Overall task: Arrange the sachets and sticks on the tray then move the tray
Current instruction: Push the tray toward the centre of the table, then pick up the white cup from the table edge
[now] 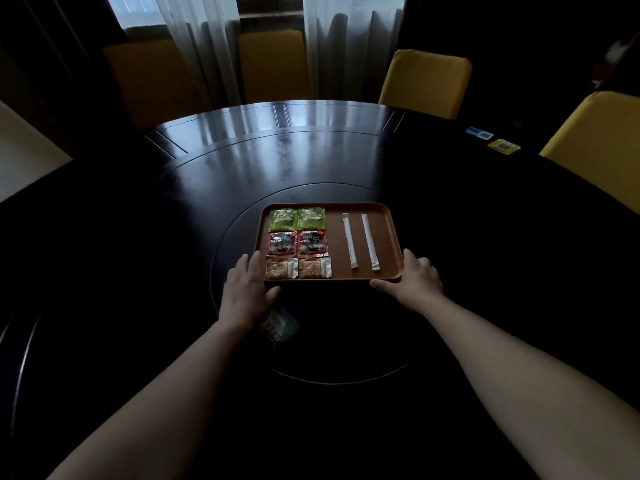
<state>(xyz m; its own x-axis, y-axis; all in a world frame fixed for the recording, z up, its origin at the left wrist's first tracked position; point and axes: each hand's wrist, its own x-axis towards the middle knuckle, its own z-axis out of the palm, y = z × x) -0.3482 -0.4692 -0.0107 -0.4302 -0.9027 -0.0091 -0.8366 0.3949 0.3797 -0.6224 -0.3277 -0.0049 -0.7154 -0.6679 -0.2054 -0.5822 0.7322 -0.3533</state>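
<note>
At the near corners of the brown plastic tray [334, 244] on the dark wooden counter [138, 237], my left grip [247, 289] and right grip [414, 277] clamped its rim evenly, so the six coloured foil sachets [313, 243] and two white paper sticks [350, 245] laid on it would not slide.

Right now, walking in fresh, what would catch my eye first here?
The brown tray stands out on the dark table, its near corners held by the left hand and right hand. Its left half carries sachets in neat pairs, green, red, brown; two white sticks lie side by side on its right.
</note>
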